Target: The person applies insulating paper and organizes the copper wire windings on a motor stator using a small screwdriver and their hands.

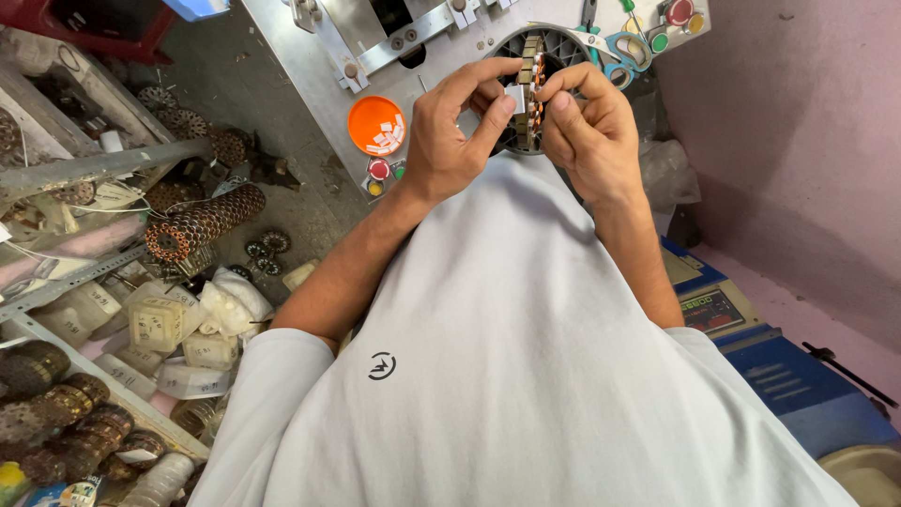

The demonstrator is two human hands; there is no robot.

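— Step in hand? Where?
— Top centre of frame: fitting a white slip into the stator, likely mid-way.
— Next?
— Probably seating that slip square in its slot, gently.
— Hands?
— Raised before the chest, wrists bent inward. Left hand pinching the slip; right hand gripping the stator's edge.

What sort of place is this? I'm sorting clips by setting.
Probably a small motor-winding workshop: both hands, left hand and right hand, hold a wound stator at a metal machine panel, with stacked stator cores lying nearby.
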